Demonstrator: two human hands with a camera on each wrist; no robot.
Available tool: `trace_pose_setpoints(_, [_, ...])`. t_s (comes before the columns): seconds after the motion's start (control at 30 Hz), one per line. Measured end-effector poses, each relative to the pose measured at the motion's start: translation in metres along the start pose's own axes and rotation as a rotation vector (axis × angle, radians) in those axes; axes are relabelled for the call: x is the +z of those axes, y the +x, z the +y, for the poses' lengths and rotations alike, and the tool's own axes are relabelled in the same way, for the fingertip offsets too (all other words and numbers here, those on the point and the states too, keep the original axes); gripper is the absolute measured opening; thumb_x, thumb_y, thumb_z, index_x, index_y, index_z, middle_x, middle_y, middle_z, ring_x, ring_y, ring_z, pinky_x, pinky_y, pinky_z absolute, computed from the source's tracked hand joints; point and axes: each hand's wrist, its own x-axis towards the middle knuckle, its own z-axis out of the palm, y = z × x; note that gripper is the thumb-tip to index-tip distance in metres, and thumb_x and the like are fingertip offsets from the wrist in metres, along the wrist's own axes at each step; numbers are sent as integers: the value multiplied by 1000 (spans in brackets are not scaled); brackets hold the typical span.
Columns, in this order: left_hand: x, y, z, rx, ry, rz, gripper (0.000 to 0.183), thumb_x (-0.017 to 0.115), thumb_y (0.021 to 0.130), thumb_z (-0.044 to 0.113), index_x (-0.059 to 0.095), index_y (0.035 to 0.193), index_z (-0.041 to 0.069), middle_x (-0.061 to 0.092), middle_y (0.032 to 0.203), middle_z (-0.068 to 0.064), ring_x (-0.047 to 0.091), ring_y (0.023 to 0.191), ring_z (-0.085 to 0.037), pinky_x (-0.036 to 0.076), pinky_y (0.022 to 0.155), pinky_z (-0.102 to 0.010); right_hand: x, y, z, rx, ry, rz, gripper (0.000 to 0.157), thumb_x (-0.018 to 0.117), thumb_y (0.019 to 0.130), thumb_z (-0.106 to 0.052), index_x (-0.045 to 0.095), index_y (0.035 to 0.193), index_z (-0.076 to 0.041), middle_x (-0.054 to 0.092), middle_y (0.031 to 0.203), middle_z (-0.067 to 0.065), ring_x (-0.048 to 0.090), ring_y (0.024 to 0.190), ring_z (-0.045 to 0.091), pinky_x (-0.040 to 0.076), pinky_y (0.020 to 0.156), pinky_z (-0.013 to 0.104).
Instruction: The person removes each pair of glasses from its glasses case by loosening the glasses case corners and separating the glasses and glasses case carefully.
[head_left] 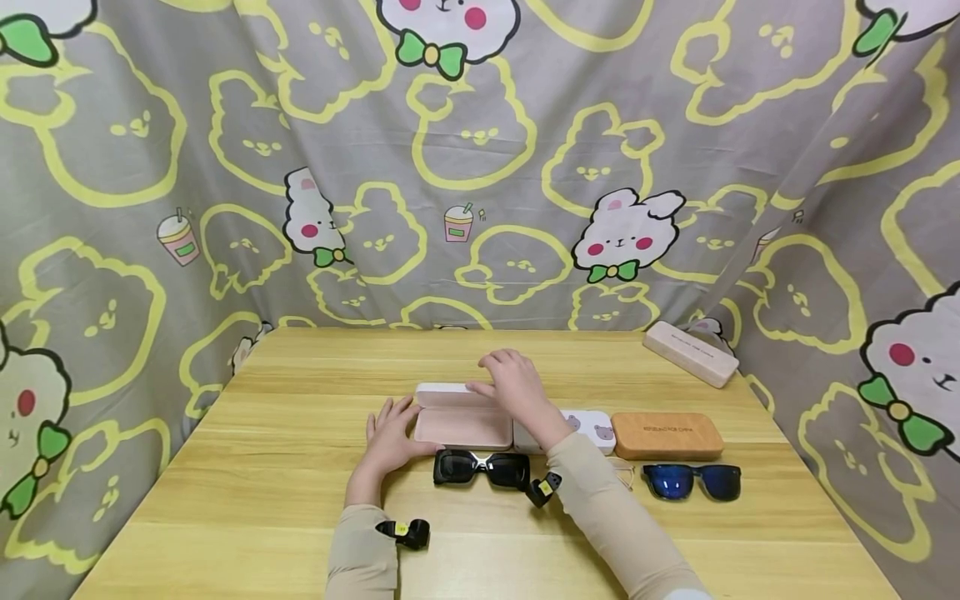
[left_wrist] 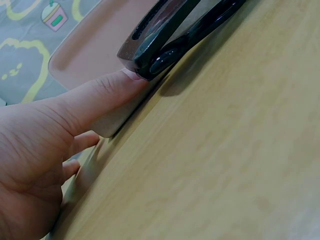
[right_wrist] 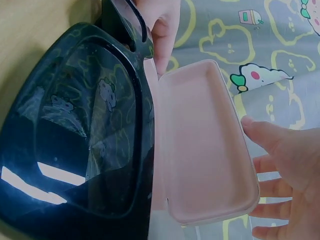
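Observation:
An eyeglass case [head_left: 463,427] with a pink lining lies with its lid [right_wrist: 207,142] raised. My left hand [head_left: 390,442] rests at the case's left end, fingers spread along the side and thumb stretched across the front corner. In the left wrist view that thumb [left_wrist: 102,95] lies against the case's front, its tip close by the black sunglasses [left_wrist: 170,42]. My right hand [head_left: 516,390] is at the lid's right part; in the right wrist view its thumb meets the lid's edge and the other fingers extend loosely behind. The black sunglasses stand directly in front of the case.
Right of the open case lie a white case with bear prints [head_left: 592,429] and an orange-brown case [head_left: 667,436]. Blue-lensed sunglasses [head_left: 692,482] and partly hidden thin-framed glasses [head_left: 624,472] lie before them. A pale pink case [head_left: 690,353] sits at the back right, near the patterned curtain [head_left: 495,167].

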Motion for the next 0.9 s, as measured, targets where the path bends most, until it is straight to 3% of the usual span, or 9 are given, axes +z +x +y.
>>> trace_pose_setpoints(0.47, [0, 1, 0, -13, -10, -13, 85, 85, 68, 44, 53, 139, 9, 34, 157, -16, 10, 149, -46, -5, 116, -68, 11, 4, 11, 158, 202, -245, 61, 55, 91, -59, 62, 129, -11, 62, 133, 12, 55, 126, 33, 46, 105, 51])
trace_pose_setpoints(0.63, [0, 1, 0, -13, -20, -21, 85, 85, 68, 43, 53, 140, 9, 33, 157, -17, 9, 149, -46, -6, 116, -68, 17, 6, 18, 159, 333, -352, 66, 50, 95, -57, 56, 136, -6, 57, 139, 13, 51, 132, 33, 42, 110, 49])
trace_pose_setpoints(0.77, [-2, -1, 0, -4, -32, -29, 86, 86, 68, 40, 52, 140, 8, 32, 157, -18, 8, 149, -47, -7, 116, -68, 18, 6, 21, 126, 391, -410, 67, 46, 98, -55, 53, 138, -3, 55, 141, 17, 49, 134, 35, 40, 111, 49])
trace_pose_setpoints(0.9, [-3, -2, 0, 8, -38, -28, 86, 87, 67, 35, 52, 140, 6, 32, 157, -19, 9, 148, -48, -7, 116, -68, 17, 7, 22, 99, 418, -463, 62, 44, 99, -53, 54, 138, -6, 56, 141, 14, 49, 134, 33, 40, 112, 48])
